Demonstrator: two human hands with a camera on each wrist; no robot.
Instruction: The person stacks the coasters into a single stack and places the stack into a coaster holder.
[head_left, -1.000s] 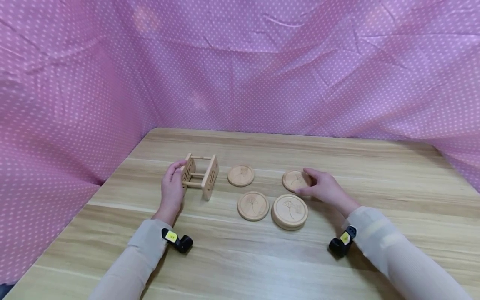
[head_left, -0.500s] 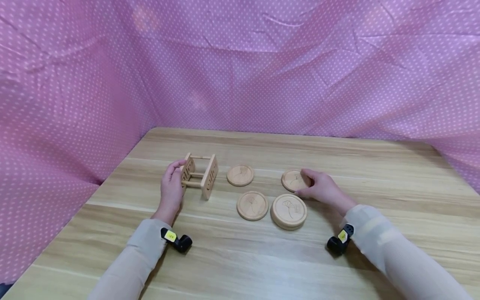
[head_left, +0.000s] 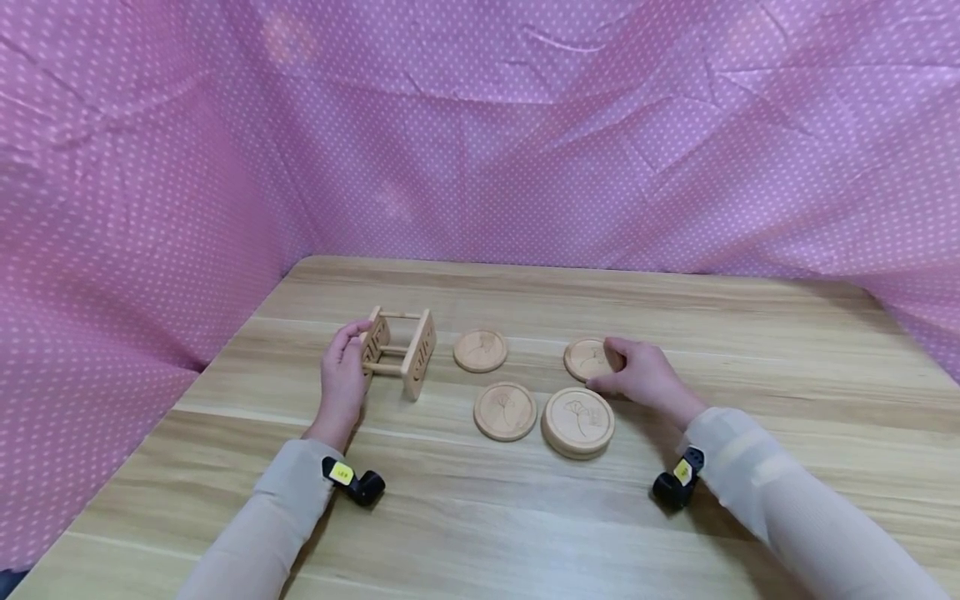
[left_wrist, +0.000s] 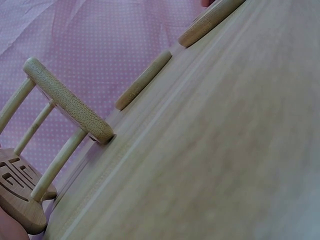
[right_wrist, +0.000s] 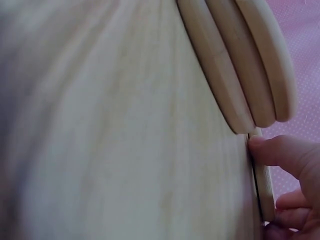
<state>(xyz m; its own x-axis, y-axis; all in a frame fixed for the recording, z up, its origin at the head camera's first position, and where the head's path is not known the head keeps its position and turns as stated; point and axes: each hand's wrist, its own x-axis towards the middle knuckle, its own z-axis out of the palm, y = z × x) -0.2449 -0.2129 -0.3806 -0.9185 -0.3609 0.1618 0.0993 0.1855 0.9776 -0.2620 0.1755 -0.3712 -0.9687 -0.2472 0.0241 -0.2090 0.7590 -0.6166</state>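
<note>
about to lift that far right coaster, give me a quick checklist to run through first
1. Right hand on the far right coaster: ok, thumb and fingers are at its edge.
2. Coaster lying flat: ok, it looks flat on the table.
3. Gap to the stack in front: cannot tell whether they touch.
4. Left hand on the rack: ok, it is at the left panel; how firmly, cannot tell.
5. Rack standing steadily: ok as far as it shows, both panels seem to be on the table.
6. Two loose coasters away from the rack: ok, both lie apart from it.
</note>
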